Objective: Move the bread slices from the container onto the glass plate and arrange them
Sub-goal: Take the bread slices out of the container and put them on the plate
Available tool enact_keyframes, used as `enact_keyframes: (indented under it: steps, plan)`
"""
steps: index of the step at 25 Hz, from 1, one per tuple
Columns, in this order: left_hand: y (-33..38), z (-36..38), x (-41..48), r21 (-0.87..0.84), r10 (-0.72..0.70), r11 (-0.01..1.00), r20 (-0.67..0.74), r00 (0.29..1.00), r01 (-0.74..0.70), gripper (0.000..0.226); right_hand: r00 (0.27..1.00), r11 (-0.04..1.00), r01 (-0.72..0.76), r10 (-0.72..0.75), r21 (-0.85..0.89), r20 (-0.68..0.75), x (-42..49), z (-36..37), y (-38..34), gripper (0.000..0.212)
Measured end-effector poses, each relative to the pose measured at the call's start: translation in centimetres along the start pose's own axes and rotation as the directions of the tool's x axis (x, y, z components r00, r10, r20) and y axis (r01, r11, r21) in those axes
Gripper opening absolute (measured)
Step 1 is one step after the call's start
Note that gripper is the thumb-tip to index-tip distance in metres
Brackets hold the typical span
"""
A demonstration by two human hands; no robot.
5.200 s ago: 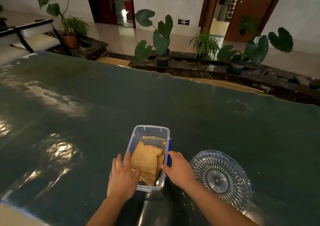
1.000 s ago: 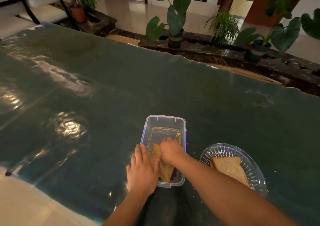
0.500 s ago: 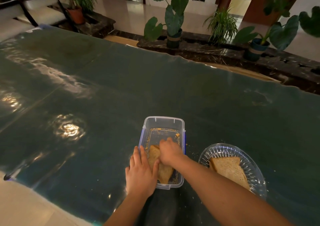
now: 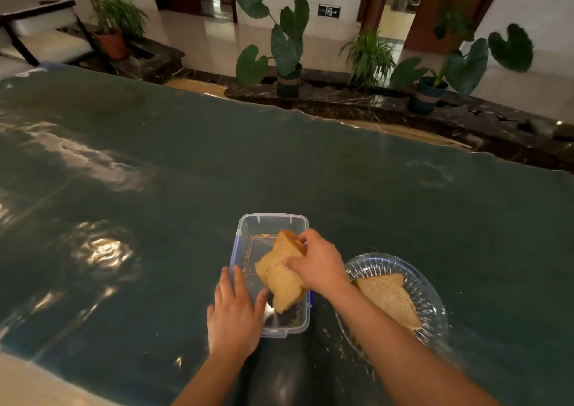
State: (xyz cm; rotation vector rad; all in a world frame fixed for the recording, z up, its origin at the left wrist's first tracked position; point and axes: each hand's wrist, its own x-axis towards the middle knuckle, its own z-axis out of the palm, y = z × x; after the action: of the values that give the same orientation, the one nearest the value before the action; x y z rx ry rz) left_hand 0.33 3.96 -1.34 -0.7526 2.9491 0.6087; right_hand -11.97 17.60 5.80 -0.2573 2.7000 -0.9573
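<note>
Right hand lifting bread slices above the container; left hand steadying it.

Right hand [image 4: 320,267] grips a small stack of bread slices [image 4: 284,276], tilted, over the clear container [image 4: 273,223]. Left hand [image 4: 234,315] lies flat, fingers spread, against the container's near-left corner. One slice [image 4: 388,298] lies on the glass plate [image 4: 433,293] just right of the right forearm.

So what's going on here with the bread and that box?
A person is moving bread to a plate. The right hand grips slices lifted over the container, while the left hand steadies its near corner. A slice already lies on the glass plate to the right. Only crumbs show in the container.
</note>
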Motion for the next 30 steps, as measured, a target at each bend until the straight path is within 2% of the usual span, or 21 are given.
enact_keyframes:
  steps: [7,11,15,17,20,23,27,30]
  plan:
    - [0.4,-0.5,-1.1,0.049,0.01,0.999,0.02,1.0,-0.011,0.091,0.966,0.898,-0.123,0.206,0.422,-0.155,-3.6,-8.5,6.4,0.043]
    - [0.7,-0.8,-1.7,0.098,0.019,0.995,0.018,1.0,-0.021,0.086,0.919,0.795,-0.237,0.37,0.559,-0.136,-5.5,-10.5,12.1,0.043]
    - [1.8,-1.1,-2.8,0.113,0.081,0.99,-0.003,0.997,-0.08,0.077,0.867,0.691,-0.342,0.494,0.637,-0.07,-6.6,-9.3,17.6,0.047]
    - [2.8,-1.1,-3.5,0.108,0.133,0.985,0.003,0.991,-0.133,0.076,0.843,0.679,-0.388,0.535,0.623,-0.06,-7.0,-8.2,19.5,0.048]
    - [4.3,-0.8,-4.4,0.098,0.214,0.972,0.026,0.977,-0.215,0.075,0.832,0.793,-0.444,0.538,0.417,-0.138,-7.2,-6.9,21.4,0.047]
    - [5.7,0.1,-5.4,0.086,0.286,0.953,0.056,0.957,-0.29,0.078,0.859,0.864,-0.421,0.478,0.277,-0.184,-7.4,-6.5,21.9,0.047]
    - [6.0,1.1,-5.4,0.122,0.284,0.947,0.118,0.952,-0.297,0.078,0.87,0.873,-0.407,0.46,0.267,-0.179,-7.5,-6.3,22.0,0.056]
    - [5.3,1.4,-4.5,0.14,0.313,0.933,0.136,0.94,-0.331,0.063,0.872,0.88,-0.401,0.452,0.256,-0.187,-7.0,-6.3,21.8,0.052]
